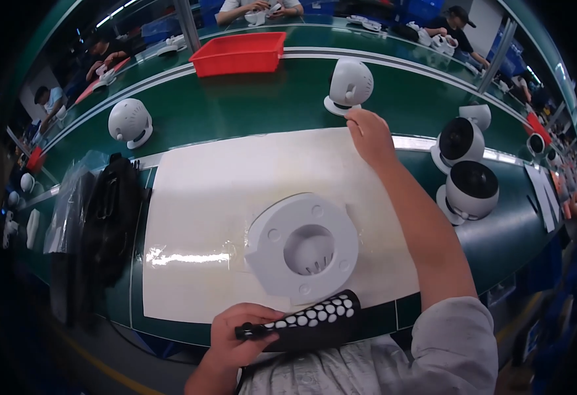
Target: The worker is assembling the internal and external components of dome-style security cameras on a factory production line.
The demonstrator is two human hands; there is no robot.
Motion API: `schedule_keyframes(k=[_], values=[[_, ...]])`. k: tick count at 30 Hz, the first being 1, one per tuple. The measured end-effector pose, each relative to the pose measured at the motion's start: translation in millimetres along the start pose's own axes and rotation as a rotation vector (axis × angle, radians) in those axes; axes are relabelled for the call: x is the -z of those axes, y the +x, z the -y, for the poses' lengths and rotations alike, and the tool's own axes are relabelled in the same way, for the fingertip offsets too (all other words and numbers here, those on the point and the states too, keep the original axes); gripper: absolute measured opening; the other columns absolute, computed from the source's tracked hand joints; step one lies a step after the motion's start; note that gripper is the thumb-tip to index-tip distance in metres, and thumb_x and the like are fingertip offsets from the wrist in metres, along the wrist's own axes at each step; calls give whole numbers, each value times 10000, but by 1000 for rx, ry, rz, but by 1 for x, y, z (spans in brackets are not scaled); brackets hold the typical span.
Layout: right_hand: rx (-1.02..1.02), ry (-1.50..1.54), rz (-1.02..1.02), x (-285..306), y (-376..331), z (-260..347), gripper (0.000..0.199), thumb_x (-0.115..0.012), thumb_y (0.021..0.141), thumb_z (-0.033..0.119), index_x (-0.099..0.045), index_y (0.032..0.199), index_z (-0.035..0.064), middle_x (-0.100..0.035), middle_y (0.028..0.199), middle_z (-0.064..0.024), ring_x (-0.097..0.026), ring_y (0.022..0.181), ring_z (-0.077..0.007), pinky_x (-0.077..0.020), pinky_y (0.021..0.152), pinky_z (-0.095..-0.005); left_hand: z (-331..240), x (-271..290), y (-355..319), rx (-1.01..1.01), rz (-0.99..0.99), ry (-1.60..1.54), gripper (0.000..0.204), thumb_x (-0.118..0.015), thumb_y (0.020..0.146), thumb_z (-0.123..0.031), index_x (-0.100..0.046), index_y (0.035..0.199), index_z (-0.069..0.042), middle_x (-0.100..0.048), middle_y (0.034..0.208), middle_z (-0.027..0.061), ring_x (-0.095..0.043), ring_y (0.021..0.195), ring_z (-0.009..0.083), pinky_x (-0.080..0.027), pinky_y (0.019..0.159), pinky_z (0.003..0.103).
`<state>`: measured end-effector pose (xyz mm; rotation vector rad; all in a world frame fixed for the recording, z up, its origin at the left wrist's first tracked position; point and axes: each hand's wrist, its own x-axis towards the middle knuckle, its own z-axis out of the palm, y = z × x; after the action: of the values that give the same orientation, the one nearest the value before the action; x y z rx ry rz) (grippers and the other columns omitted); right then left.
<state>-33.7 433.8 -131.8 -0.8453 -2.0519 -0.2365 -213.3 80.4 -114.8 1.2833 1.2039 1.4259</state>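
Note:
My left hand grips a black tool with white hexagon dots, held close to my body at the table's near edge. My right hand is stretched far forward, fingers touching the base of a white round fan that stands on the green conveyor belt. Between my arms a white round fixture with a central hollow lies on a white mat.
A red bin sits on the far belt. Another white fan stands at the left, two fans with dark fronts at the right. Black parts and plastic bags lie left of the mat. Other people work across the line.

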Motion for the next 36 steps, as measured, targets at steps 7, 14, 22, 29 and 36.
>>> schedule_keyframes(k=[7, 14, 22, 29, 36], values=[[403, 1041, -3, 152, -12, 130, 237, -549, 774, 286, -515, 874, 73, -540, 879, -89, -508, 783, -231, -418, 659, -322, -14, 9, -15, -367, -75, 134, 226, -697, 580, -1, -567, 759, 43, -601, 831, 168, -601, 700, 233, -484, 622, 280], [254, 957, 459, 189, -34, 201, 301, -640, 691, 172, -558, 963, 73, -536, 963, -80, -525, 882, -272, -403, 753, -343, -49, -7, -20, -555, -270, 19, 192, -706, 642, -106, -547, 710, -22, -585, 772, 137, -600, 642, 231, -500, 546, 312], [53, 1099, 690, 180, -40, 196, 238, -663, 649, -9, -601, 876, 22, -583, 788, -91, -561, 677, -203, -417, 585, -271, -44, -6, -22, -208, -255, -155, 306, -716, 569, 37, -569, 836, 24, -601, 827, 142, -606, 687, 218, -489, 647, 301], [-166, 1119, 757, 188, -29, 198, 290, -632, 662, -23, -570, 943, 16, -591, 876, -85, -559, 803, -148, -422, 694, -238, -42, -4, -19, -284, -305, 251, 188, -714, 611, -28, -580, 739, 5, -584, 716, 95, -549, 618, 164, -424, 553, 253], [-179, 1138, 794, 196, -26, 190, 267, -621, 667, -28, -556, 924, -4, -584, 966, -122, -555, 889, -181, -431, 757, -265, -37, -5, -21, -425, -334, 207, 176, -716, 614, -22, -580, 723, 4, -575, 679, 87, -547, 602, 166, -416, 536, 243]])
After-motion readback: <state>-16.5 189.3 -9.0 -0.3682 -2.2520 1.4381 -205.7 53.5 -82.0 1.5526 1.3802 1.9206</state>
